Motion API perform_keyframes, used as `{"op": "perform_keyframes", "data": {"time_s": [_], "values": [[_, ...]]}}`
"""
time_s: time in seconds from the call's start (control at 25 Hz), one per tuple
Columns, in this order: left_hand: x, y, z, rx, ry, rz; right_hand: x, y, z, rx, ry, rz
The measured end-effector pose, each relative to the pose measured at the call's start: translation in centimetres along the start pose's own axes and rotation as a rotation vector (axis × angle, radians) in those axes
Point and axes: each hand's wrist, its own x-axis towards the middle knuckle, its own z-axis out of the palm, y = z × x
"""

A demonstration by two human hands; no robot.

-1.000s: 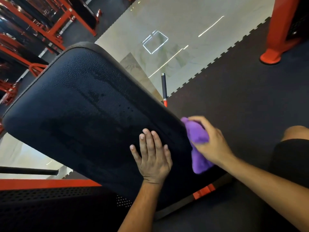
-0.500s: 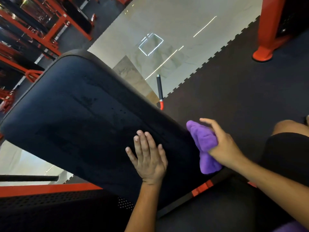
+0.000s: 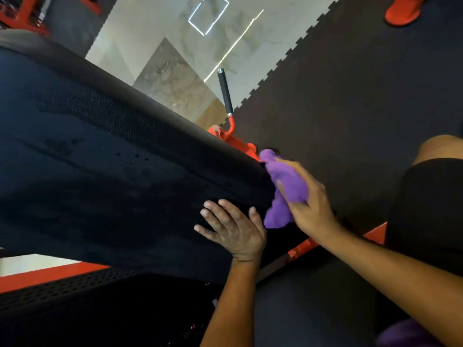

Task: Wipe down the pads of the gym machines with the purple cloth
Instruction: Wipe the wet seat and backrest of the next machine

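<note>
We see a black pad (image 3: 105, 176), tilted, on a red frame (image 3: 233, 140). Our left hand (image 3: 235, 231) rests flat on it. Our cloth (image 3: 285, 186) touches its right edge.

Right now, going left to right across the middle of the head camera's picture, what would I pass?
Black pad → left hand, flat on the pad → purple cloth at the pad's edge → right hand gripping the cloth → the person's black shorts.

The right hand (image 3: 309, 204) has slid the purple cloth (image 3: 285, 186) up the pad's (image 3: 112, 171) right edge.
</note>
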Motion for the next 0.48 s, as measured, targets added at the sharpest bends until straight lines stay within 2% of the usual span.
{"op": "perform_keyframes", "data": {"time_s": [0.04,0.08,0.16,0.2,0.24,0.32,0.4,0.44,0.48], "values": [[-0.5,-0.4,0.0,0.020,-0.031,0.076,-1.3,1.7,-1.1,-0.049,-0.019,0.026],[-1.0,-0.8,0.0,0.054,-0.057,0.155,-1.7,3.1,-2.2,-0.086,-0.007,0.147],[-1.5,-1.3,0.1,0.081,-0.081,0.225,0.3,3.9,-2.9,-0.019,0.075,0.534],[-1.7,-1.4,0.2,0.074,-0.081,0.230,1.7,3.5,-2.5,0.024,0.088,0.624],[-1.8,-1.5,0.2,0.079,-0.081,0.231,2.3,2.9,-2.0,0.044,0.075,0.578],[-1.5,-1.3,0.4,0.112,-0.075,0.238,2.6,0.4,-1.1,0.081,0.064,0.304],[-1.5,-1.1,0.0,0.100,-0.088,0.231,-0.3,1.0,-1.2,0.061,-0.032,0.090],[-1.6,-1.2,0.0,0.105,-0.095,0.248,-1.8,2.1,-1.6,-0.018,-0.055,0.129],[-1.6,-1.2,0.0,0.126,-0.096,0.257,-2.1,2.5,-2.3,-0.094,-0.035,0.279]]}}
